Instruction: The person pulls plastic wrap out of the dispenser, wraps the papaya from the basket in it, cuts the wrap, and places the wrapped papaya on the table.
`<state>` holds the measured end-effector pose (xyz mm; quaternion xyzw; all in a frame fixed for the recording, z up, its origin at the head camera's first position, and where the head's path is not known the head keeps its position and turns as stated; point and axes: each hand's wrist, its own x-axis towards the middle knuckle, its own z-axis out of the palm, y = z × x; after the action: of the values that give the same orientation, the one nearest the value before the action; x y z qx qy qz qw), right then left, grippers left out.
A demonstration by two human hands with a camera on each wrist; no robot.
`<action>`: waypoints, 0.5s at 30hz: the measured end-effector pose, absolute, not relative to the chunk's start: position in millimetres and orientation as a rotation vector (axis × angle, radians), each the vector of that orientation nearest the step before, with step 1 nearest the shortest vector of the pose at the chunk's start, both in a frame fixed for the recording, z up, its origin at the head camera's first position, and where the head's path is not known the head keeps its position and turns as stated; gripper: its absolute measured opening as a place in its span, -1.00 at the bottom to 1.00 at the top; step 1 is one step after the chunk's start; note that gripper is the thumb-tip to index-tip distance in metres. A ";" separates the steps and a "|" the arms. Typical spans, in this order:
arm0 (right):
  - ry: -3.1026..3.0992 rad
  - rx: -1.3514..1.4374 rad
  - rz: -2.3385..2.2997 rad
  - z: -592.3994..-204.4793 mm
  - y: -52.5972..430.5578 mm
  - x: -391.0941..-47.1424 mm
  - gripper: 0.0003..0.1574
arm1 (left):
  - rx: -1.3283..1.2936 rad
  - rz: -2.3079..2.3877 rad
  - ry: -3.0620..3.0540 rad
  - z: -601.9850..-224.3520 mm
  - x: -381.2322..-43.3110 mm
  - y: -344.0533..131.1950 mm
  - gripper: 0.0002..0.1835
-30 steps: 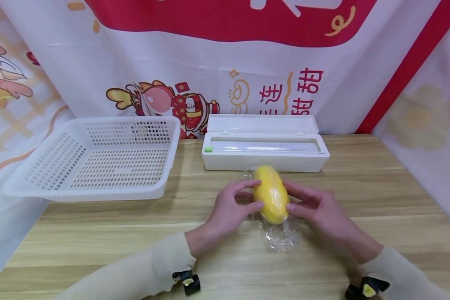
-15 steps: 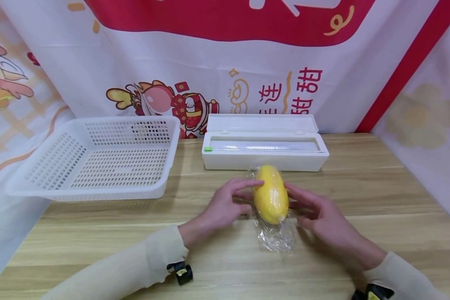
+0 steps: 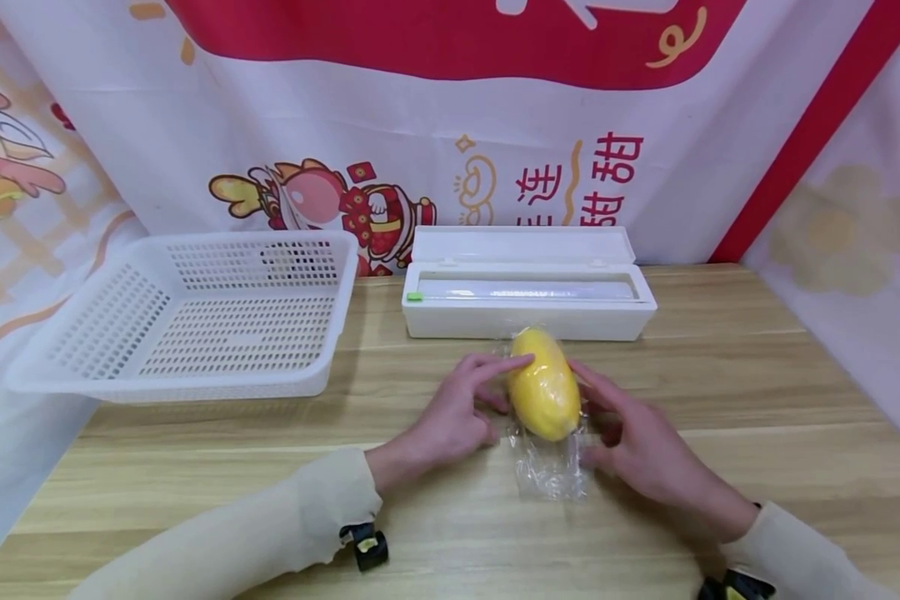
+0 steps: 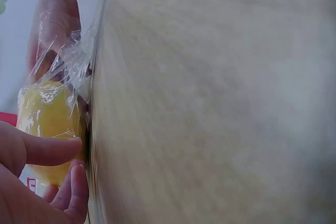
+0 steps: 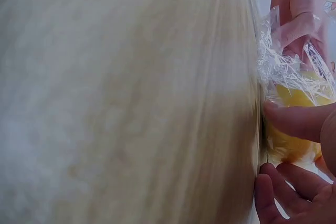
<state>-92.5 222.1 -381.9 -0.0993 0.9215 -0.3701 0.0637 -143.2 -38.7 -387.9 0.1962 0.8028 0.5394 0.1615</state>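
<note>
A yellow oval fruit (image 3: 544, 383), wrapped in shiny clear plastic film, lies on the table with its lower end angled toward the right. A loose flap of cling film (image 3: 549, 475) spreads out from its near end. My left hand (image 3: 457, 412) is at the fruit's left side, with its index finger laid on the upper surface and the thumb lower down, apart from the fruit. My right hand (image 3: 648, 450) mirrors it, its index finger along the right side and its thumb at the edge of the flap. Both wrist views show film bunched over the yellow fruit (image 4: 50, 114).
Behind the fruit stands a white cling film box (image 3: 528, 317), its lid raised and a roll visible inside. A white perforated basket (image 3: 240, 387) sits at the left on the wooden table (image 3: 420, 550). A printed cloth (image 3: 307, 108) hangs at the back.
Both thumbs have come off the fruit and moved to its lower sides. The fruit has turned slightly, and the film flap at its near end lies flatter.
</note>
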 end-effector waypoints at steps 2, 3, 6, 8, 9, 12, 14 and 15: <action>2.790 -0.300 -1.116 -382.1 221.3 -93.0 0.38 | 0.557 1.538 2.295 -387.4 -143.0 -36.0 0.26; 2.786 -0.291 -1.116 -381.9 220.7 -93.3 0.37 | 0.556 1.536 2.296 -387.0 -143.0 -34.9 0.27; 2.778 -0.238 -1.088 -380.1 218.5 -95.0 0.37 | 0.561 1.524 2.307 -385.0 -142.9 -32.1 0.26; 2.776 -0.228 -1.074 -379.1 217.1 -96.5 0.34 | 0.566 1.512 2.325 -384.3 -143.1 -31.2 0.27; 2.777 -0.223 -1.067 -378.7 216.6 -97.1 0.34 | 0.571 1.505 2.336 -384.3 -143.3 -30.7 0.26; 2.792 -0.231 -1.059 -378.1 215.9 -97.7 0.31 | 0.586 1.485 2.367 -384.0 -143.1 -29.5 0.25; 2.795 -0.232 -1.055 -377.5 215.8 -97.7 0.31 | 0.591 1.470 2.382 -383.6 -142.4 -29.2 0.23; 2.794 -0.231 -1.054 -377.1 215.8 -97.5 0.31 | 0.592 1.465 2.387 -383.2 -141.9 -29.2 0.22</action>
<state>-97.5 215.8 -377.1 -0.0768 0.9304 -0.3510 0.0731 -141.9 -29.2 -383.2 0.2047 0.8258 0.5068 0.1388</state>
